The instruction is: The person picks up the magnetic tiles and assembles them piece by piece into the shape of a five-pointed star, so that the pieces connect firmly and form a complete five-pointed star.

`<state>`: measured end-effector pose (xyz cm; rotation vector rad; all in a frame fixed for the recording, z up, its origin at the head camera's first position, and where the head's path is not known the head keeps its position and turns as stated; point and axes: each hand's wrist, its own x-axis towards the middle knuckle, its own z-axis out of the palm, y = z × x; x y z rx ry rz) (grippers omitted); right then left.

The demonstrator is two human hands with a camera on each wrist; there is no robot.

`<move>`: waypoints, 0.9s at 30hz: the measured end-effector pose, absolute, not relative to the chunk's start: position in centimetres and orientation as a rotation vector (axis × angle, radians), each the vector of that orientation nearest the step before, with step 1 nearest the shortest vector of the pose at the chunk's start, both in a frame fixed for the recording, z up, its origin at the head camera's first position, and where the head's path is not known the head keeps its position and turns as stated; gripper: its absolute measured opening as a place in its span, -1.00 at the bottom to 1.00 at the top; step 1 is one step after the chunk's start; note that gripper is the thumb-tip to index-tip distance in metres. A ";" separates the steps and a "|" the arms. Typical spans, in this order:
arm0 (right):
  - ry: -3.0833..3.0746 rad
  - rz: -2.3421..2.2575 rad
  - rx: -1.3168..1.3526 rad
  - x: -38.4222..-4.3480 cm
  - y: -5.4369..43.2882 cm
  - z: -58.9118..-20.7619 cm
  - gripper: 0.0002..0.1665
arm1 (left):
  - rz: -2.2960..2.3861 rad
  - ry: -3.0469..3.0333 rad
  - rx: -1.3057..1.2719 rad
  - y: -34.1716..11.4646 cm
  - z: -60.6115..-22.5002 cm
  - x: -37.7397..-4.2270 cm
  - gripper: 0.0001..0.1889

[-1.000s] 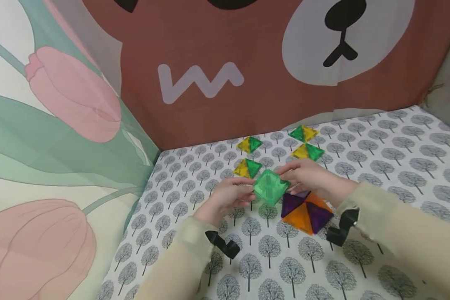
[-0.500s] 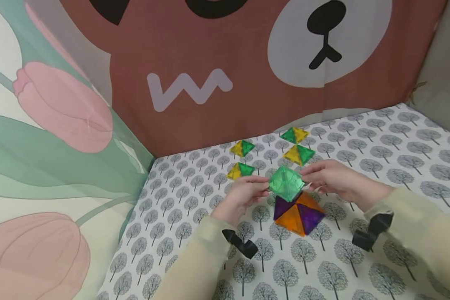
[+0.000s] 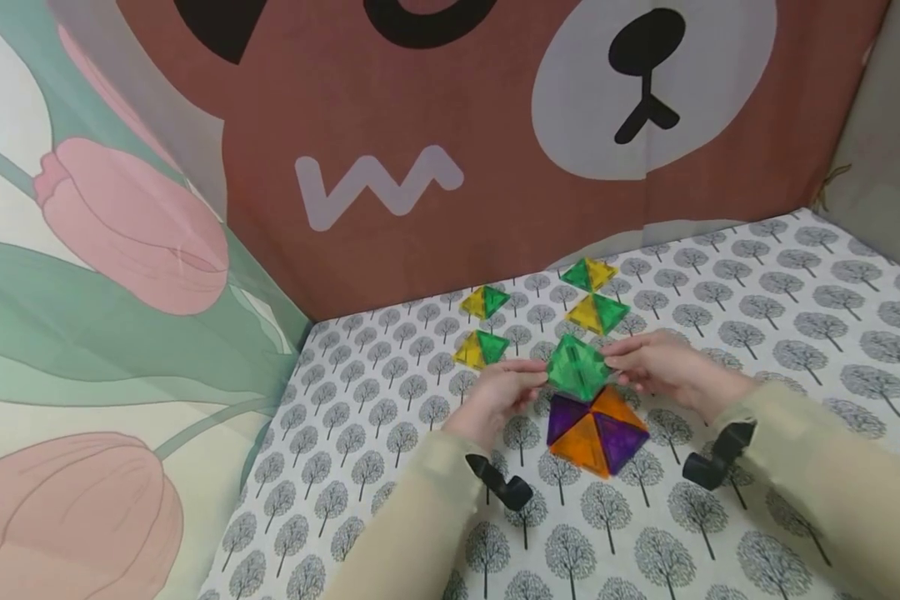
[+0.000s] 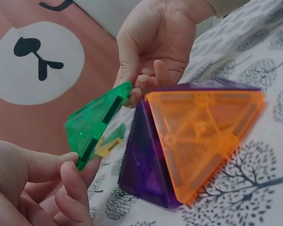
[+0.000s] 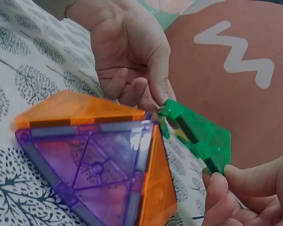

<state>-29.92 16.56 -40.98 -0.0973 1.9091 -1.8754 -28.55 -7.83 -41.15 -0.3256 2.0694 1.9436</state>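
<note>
Both hands hold green translucent magnetic tiles (image 3: 576, 369), which look diamond-shaped in the head view and bent at a ridge in the wrist views. My left hand (image 3: 498, 395) pinches their left corner between thumb and fingers. At the right corner, my right hand (image 3: 663, 369) pinches them the same way. Just in front lies a pyramid (image 3: 598, 433) of orange and purple triangular magnetic tiles, standing on the cloth. Seen from the head, the green tiles overlap its far tip. An orange face (image 4: 205, 136) shows in the left wrist view, a purple face (image 5: 89, 169) in the right.
Farther back stand small yellow-and-green tile pyramids: two on the left, a front one (image 3: 482, 348) and a rear one (image 3: 484, 302), and two on the right, a front one (image 3: 598, 313) and a rear one (image 3: 588, 273). Tree-print cloth (image 3: 720, 517) covers the surface. A bear-print wall hanging (image 3: 390, 267) rises behind.
The green tiles have moved right, in both hands, from left of the orange-and-purple pyramid to its far tip. They have tilted slightly. The head view has shifted a little.
</note>
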 end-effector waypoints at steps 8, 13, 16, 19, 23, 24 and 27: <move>1.857 -1.898 -0.008 -29.9 16.2 -42.0 -0.72 | 1.885 2.109 -0.338 -7.8 -42.1 -28.6 -0.86; 1.886 -1.871 -0.020 -30.0 16.0 -42.4 -0.63 | 1.864 2.107 -0.304 -7.8 -42.3 -28.4 -0.86; 1.894 -1.861 -0.011 -30.0 15.9 -42.5 -0.60 | 1.852 2.106 -0.289 -7.8 -42.4 -28.4 -0.87; 1.909 -1.847 -0.013 -30.0 15.7 -42.5 -0.57 | 1.836 2.114 -0.279 -7.9 -42.4 -28.5 -0.87; 1.921 -1.835 -0.020 -30.0 15.7 -42.3 -0.57 | 1.829 2.110 -0.264 -8.0 -42.4 -28.5 -0.87; 1.923 -1.834 -0.021 -30.0 15.7 -42.3 -0.58 | 1.828 2.108 -0.260 -8.0 -42.4 -28.5 -0.87; 1.930 -1.830 -0.028 -30.0 15.7 -42.3 -0.60 | 1.824 2.107 -0.252 -8.0 -42.3 -28.5 -0.87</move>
